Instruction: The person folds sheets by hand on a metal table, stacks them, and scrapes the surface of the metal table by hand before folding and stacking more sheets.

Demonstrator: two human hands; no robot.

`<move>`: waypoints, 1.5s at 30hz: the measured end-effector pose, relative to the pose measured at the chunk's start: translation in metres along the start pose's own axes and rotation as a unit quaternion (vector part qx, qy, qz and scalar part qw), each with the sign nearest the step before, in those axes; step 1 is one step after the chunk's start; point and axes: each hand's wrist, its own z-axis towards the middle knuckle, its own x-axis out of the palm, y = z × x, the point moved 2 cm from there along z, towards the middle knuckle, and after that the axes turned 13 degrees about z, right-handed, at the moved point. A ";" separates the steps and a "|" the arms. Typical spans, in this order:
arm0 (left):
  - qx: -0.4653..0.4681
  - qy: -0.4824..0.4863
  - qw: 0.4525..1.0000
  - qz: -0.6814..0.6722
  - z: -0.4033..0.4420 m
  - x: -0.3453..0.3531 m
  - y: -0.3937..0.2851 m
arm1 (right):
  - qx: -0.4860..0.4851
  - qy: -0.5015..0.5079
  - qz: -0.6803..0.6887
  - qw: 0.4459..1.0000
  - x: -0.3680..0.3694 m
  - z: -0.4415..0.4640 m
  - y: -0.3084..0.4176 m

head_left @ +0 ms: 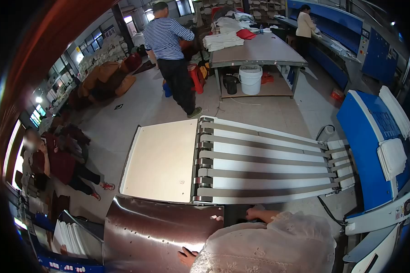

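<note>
My left hand [187,257] lies with its fingers spread on a shiny brown metal sheet [155,227], at the bottom of the view. A pale lace-patterned garment [278,241] covers much of my arms and body. Just beyond it, my right hand [256,213] is curled near the front edge of a belt conveyor [269,179]. Whatever its fingers hold, if anything, is hidden. Grey-brown belts run over the conveyor's white bed. To the left of the belts, a flat cream board [161,159] adjoins the rollers.
A blue machine [364,141] with white folded cloth stands at right. Behind is a table [259,54] with cloth piles and a white bucket [250,79] beneath. One person [168,45] in stripes stands nearby, another [64,159] at left, a third [304,27] at a blue machine.
</note>
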 end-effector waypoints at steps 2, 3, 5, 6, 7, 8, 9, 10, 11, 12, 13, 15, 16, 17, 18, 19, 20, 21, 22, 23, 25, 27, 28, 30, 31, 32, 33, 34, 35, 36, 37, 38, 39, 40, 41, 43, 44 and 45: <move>-0.004 0.012 1.000 0.000 0.000 -0.004 -0.001 | 0.005 0.000 0.011 1.000 0.000 -0.001 0.000; -0.005 0.017 1.000 0.000 0.001 -0.005 -0.002 | 0.011 0.008 0.022 1.000 0.000 -0.001 -0.002; 0.024 -0.078 0.996 0.040 0.001 -0.009 -0.004 | 0.010 0.011 0.023 1.000 0.000 0.000 -0.002; 0.038 -0.125 0.990 0.059 0.001 -0.011 -0.005 | 0.002 0.007 0.013 1.000 0.001 0.000 -0.002; 0.037 -0.129 0.989 0.057 0.001 -0.010 -0.005 | -0.006 0.003 0.002 1.000 0.001 0.001 -0.002; 0.036 -0.132 0.989 0.054 0.001 -0.008 -0.004 | 0.000 0.000 0.007 1.000 0.001 0.001 -0.002; 0.035 -0.135 0.989 0.052 0.001 -0.008 -0.004 | 0.005 -0.003 0.011 1.000 0.000 -0.001 -0.001; 0.032 -0.131 0.990 0.051 0.001 -0.008 -0.005 | 0.010 -0.005 0.015 1.000 -0.002 -0.004 0.000; 0.029 -0.126 0.990 0.050 0.000 -0.007 -0.005 | 0.011 -0.005 0.016 1.000 -0.003 -0.006 0.002; 0.026 -0.121 0.991 0.050 -0.001 -0.007 -0.005 | 0.011 -0.005 0.017 1.000 -0.003 -0.006 0.002; 0.023 -0.111 0.992 0.046 -0.001 -0.006 -0.004 | 0.011 -0.004 0.018 1.000 -0.003 -0.006 0.002; 0.017 -0.092 0.995 0.038 0.000 -0.005 -0.003 | 0.005 0.004 0.021 1.000 -0.003 -0.005 0.002; 0.008 -0.081 0.996 0.038 -0.001 -0.003 -0.003 | 0.001 0.009 0.023 1.000 -0.001 -0.004 0.000; 0.000 -0.071 0.997 0.039 0.000 -0.001 -0.003 | 0.000 0.003 0.020 1.000 0.000 -0.003 -0.002; -0.008 -0.061 0.997 0.039 0.000 0.001 -0.002 | -0.001 -0.002 0.017 1.000 0.000 -0.001 -0.003; -0.006 -0.065 0.997 0.036 -0.001 0.001 -0.002 | -0.003 -0.007 0.014 1.000 0.002 0.000 -0.005; -0.004 -0.069 0.997 0.033 -0.001 0.001 -0.002 | -0.001 -0.011 0.012 1.000 0.003 0.002 -0.005; -0.002 -0.074 0.997 0.030 -0.001 0.001 -0.002 | 0.001 -0.014 0.011 1.000 0.006 0.006 -0.008; 0.005 -0.080 0.996 0.032 -0.001 0.010 0.004 | 0.002 -0.018 0.009 1.000 0.006 0.006 -0.008; 0.012 -0.087 0.996 0.034 0.002 0.019 0.010 | 0.003 -0.018 0.010 1.000 0.006 0.006 -0.008; 0.014 -0.082 0.996 0.039 0.000 0.023 0.014 | 0.004 -0.019 0.011 1.000 0.004 0.003 -0.006; 0.001 -0.059 0.997 0.046 0.000 -0.008 -0.006 | -0.003 -0.024 0.012 1.000 0.004 0.002 -0.006; 0.007 -0.004 1.000 0.024 0.003 -0.026 -0.018 | -0.010 -0.020 0.003 1.000 0.002 0.002 -0.006; -0.017 0.102 0.994 -0.022 0.007 -0.056 -0.026 | -0.035 -0.032 0.002 0.999 0.026 0.028 -0.039; -0.006 0.062 0.997 -0.042 0.003 -0.052 -0.024 | -0.059 -0.026 -0.008 0.998 0.028 0.041 -0.046; -0.004 0.019 0.998 -0.058 -0.001 -0.041 -0.020 | -0.046 0.007 0.070 0.996 0.014 0.022 -0.036; -0.011 0.035 0.996 -0.078 -0.001 -0.038 -0.018 | -0.050 0.016 0.061 0.997 0.006 0.013 -0.029; -0.019 0.048 0.994 -0.101 0.001 -0.038 -0.015 | -0.118 -0.009 0.035 0.992 0.009 0.018 -0.036; -0.029 0.046 0.996 -0.074 0.003 -0.037 -0.015 | -0.084 0.040 0.029 0.995 0.013 0.030 -0.045; -0.032 0.049 0.997 -0.050 0.003 -0.033 -0.015 | -0.109 0.029 0.097 0.989 0.008 0.017 -0.041; -0.038 0.055 0.997 -0.038 0.005 -0.032 -0.014 | -0.100 0.026 0.105 0.989 0.007 0.013 -0.039; -0.038 0.064 0.997 -0.028 0.006 -0.032 -0.015 | -0.094 0.023 0.091 0.991 0.004 0.011 -0.033; -0.043 0.066 0.996 -0.037 0.006 -0.032 -0.014 | -0.087 0.021 0.068 0.994 0.003 0.013 -0.026; -0.053 0.066 0.996 -0.037 0.006 -0.035 -0.012 | -0.079 0.017 0.053 0.995 0.003 0.013 -0.019; -0.056 0.068 0.995 -0.038 0.006 -0.038 -0.013 | -0.077 0.017 0.037 0.996 0.002 0.013 -0.014; -0.056 0.079 0.995 -0.032 0.006 -0.040 -0.015 | -0.071 0.015 0.016 0.997 -0.001 0.015 -0.006; -0.057 0.080 0.995 -0.033 0.007 -0.041 -0.015 | -0.070 0.013 0.008 0.997 -0.001 0.016 -0.002; -0.057 0.079 0.995 -0.032 0.007 -0.040 -0.015 | -0.069 0.011 0.003 0.998 -0.003 0.017 0.001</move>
